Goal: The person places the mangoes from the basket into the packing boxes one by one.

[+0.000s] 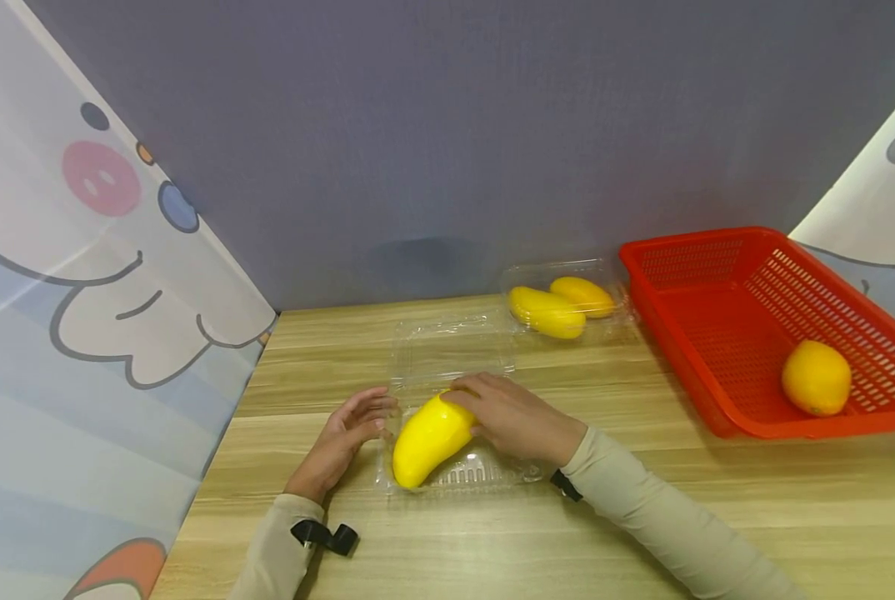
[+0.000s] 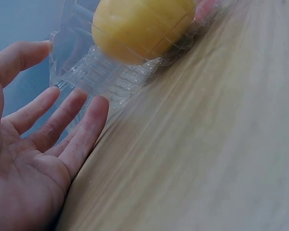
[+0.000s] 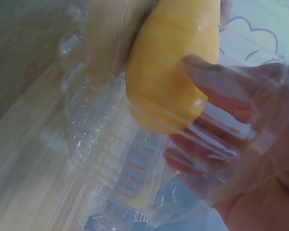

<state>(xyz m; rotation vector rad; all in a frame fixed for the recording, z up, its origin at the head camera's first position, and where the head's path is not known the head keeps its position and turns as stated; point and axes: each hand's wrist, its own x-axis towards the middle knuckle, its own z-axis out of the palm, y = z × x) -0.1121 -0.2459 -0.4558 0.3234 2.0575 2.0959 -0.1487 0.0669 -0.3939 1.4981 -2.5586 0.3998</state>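
Observation:
A large yellow mango lies slanted in the base of a clear plastic clamshell box, whose lid is folded back toward the wall. With thumb and fingers, my right hand grips the mango's far right end. In the right wrist view, the thumb of the right hand presses the mango, and clear plastic crosses in front of the fingers. At the box's left side is my left hand, its fingers loosely extended. The left wrist view shows its fingertips by the box edge, holding nothing.
Behind, against the wall, a second clear box contains two yellow mangoes. On the right stands a red perforated basket with a round orange-yellow fruit in it. Printed panels border the wooden table.

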